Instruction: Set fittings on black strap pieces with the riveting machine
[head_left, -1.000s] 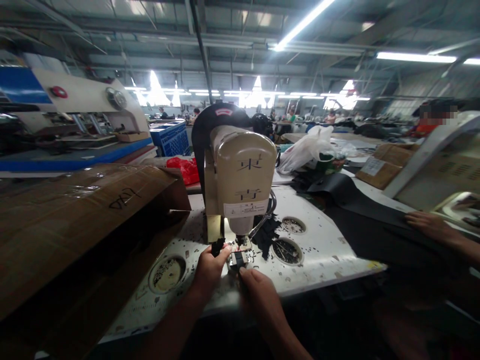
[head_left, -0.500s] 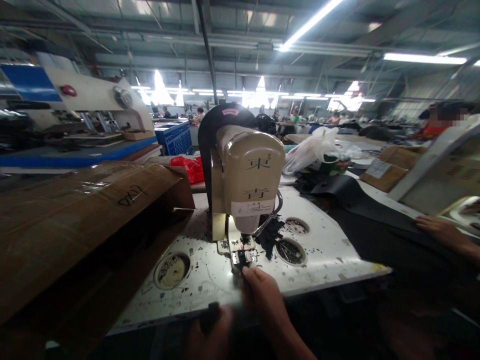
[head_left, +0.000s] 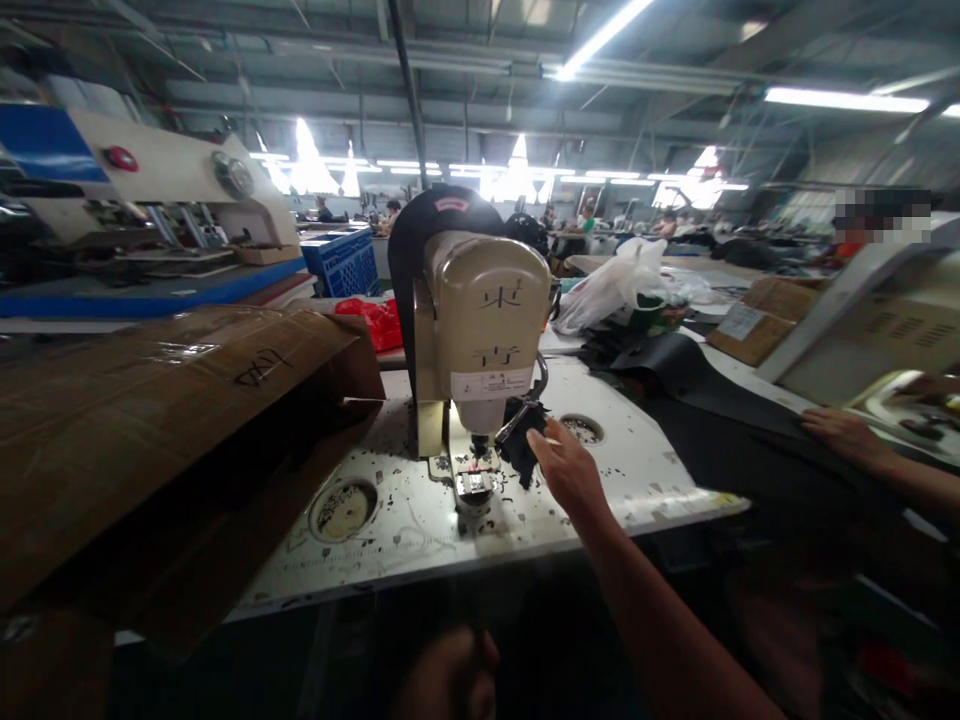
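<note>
A beige machine head [head_left: 480, 320] stands on a white worktable [head_left: 652, 485], with a lit needle area and a small metal plate [head_left: 474, 485] under it. My right hand [head_left: 570, 470] reaches forward to the right of the head. Its fingers are stretched out and touch a small pile of black cut pieces [head_left: 523, 445]. My left hand [head_left: 450, 675] hangs low in the dark below the table's front edge. Its fingers do not show clearly.
A large open cardboard box [head_left: 150, 420] fills the left side. Round holes [head_left: 343, 510] are sunk in the tabletop. Another person's hand [head_left: 847, 435] rests on black sheet material [head_left: 712, 410] at the right. Behind are a plastic bag [head_left: 615, 285], a red bag [head_left: 371, 320] and a blue crate [head_left: 341, 262].
My left hand has dropped from the needle plate to below the table edge. My right hand has left the plate and moved up and right to the black pieces.
</note>
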